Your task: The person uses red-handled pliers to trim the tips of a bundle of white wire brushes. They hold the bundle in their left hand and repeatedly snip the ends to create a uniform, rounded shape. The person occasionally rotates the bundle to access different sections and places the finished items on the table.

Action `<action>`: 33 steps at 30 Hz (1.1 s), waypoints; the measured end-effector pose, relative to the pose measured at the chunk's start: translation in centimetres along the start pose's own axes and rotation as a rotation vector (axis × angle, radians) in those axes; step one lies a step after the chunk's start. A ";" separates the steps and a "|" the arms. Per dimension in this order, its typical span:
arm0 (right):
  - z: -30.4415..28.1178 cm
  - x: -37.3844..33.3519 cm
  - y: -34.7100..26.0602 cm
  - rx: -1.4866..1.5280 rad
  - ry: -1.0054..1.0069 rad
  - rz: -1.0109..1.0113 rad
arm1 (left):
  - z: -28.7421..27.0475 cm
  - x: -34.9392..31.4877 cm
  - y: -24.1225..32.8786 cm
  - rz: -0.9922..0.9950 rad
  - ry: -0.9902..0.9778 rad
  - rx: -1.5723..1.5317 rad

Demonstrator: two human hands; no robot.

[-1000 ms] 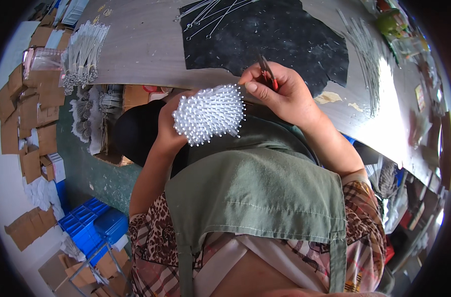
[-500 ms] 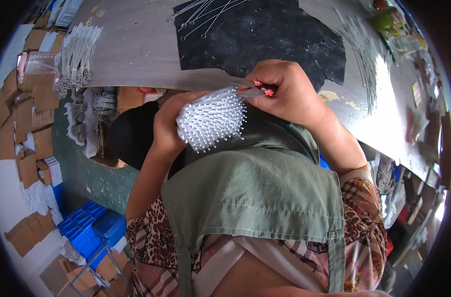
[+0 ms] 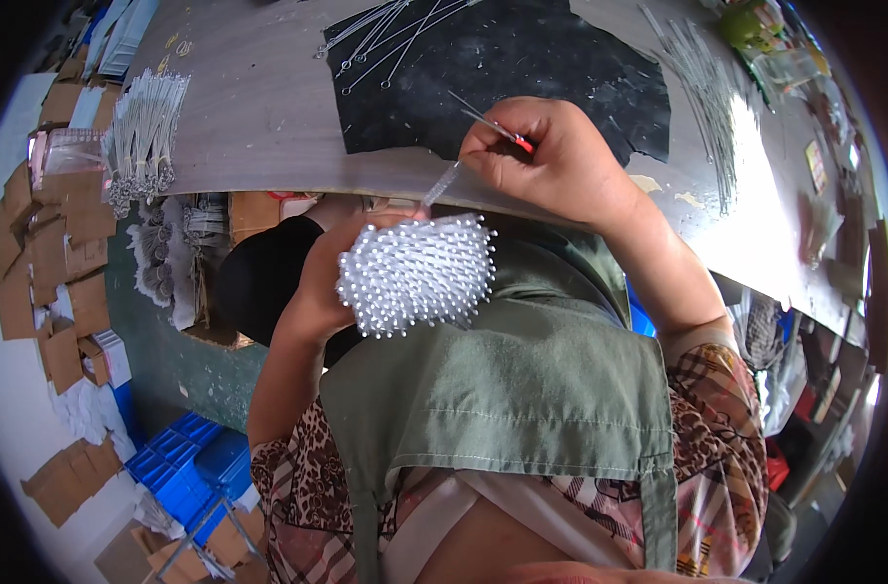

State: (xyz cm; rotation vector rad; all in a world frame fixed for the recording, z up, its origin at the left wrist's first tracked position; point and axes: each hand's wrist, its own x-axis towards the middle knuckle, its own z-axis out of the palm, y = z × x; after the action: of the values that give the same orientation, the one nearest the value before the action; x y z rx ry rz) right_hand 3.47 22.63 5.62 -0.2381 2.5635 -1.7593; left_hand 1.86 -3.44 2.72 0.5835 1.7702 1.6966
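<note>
My left hand is closed around a thick bundle of thin white rods with small round white tips, held over my lap near the table edge. The tips face me, and the rods' far ends are hidden. Above the bundle, my right hand is closed on small scissors with red handles, their blades pointing up and left. Its thumb and fingertip also pinch the end of a narrow whitish strip, which runs down to my left hand. Whether the strip is joined to the bundle I cannot tell.
Several looped wires lie on a black mat on the grey table. Tied bundles of looped wire stand at left, and long loose wires lie at right. Blue crates and cardboard are at lower left.
My right hand has drawn up and slightly left with the scissors, now pinching the strip. The scissor blades have left the bundle's edge. The bundle has tilted its tips more toward me.
</note>
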 end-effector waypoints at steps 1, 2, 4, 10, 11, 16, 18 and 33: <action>0.1 0.0 -0.1 -0.005 0.001 -0.035 | -0.1 0.1 0.4 0.011 -0.048 0.110; 0.2 0.0 -0.2 -0.011 0.002 -0.071 | -0.4 0.3 1.0 0.026 -0.111 0.229; 0.6 -0.1 -0.4 0.107 -0.025 -0.013 | -0.1 0.5 2.2 -0.073 -0.182 0.195; 0.8 -0.8 0.9 0.230 0.031 -0.044 | 0.8 -0.6 3.2 -0.116 -0.009 0.128; 0.7 -1.0 1.0 0.228 0.062 -0.050 | 0.6 -0.8 3.1 -0.061 -0.014 0.185; 0.7 -1.5 1.6 -0.281 0.179 -0.248 | -0.7 -1.2 1.4 0.132 -0.043 0.414; 0.7 -1.5 1.1 -0.381 0.151 -0.274 | -0.8 -1.2 1.1 0.081 -0.038 0.364; 1.0 -1.1 1.0 -0.591 0.092 -0.294 | -0.4 -1.3 2.0 0.004 -0.064 0.402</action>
State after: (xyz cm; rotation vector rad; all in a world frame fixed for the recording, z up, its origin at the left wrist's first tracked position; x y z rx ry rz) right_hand 4.57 22.17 4.27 -0.5787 3.1903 -1.0281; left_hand 2.28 -4.46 4.84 0.8027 2.0763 1.3116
